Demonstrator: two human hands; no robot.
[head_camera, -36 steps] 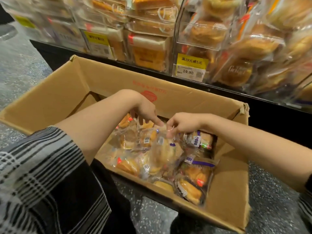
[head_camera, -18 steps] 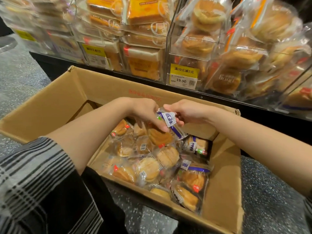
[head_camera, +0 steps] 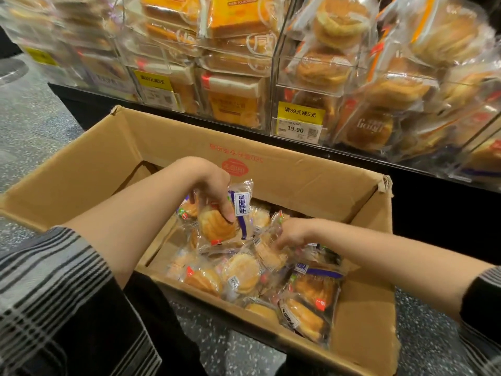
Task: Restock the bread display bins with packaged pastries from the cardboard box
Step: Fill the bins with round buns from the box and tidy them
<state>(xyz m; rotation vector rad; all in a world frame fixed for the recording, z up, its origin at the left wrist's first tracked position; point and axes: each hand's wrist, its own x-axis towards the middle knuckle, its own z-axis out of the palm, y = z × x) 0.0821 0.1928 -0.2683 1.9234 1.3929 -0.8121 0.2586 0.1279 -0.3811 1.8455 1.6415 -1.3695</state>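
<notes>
Pastry pack [head_camera: 226,221] now gripped by left hand [head_camera: 214,185]; right hand [head_camera: 291,233] has dropped into cardboard box [head_camera: 271,161], grasp unclear

The floor [head_camera: 29,126] is a dark grey speckled surface, visible at the left and beneath the near edge of the frame. An open cardboard box [head_camera: 173,147] sits directly on it, flaps raised, with red print on the inner face of its far flap. Just behind the box, a black plinth [head_camera: 89,101] rises from the floor and carries the clear display bins [head_camera: 273,77]. The bins stand side by side on the plinth, filled with packaged bread. A yellow price label [head_camera: 299,123] reading 19.90 is fixed to one bin front.
</notes>
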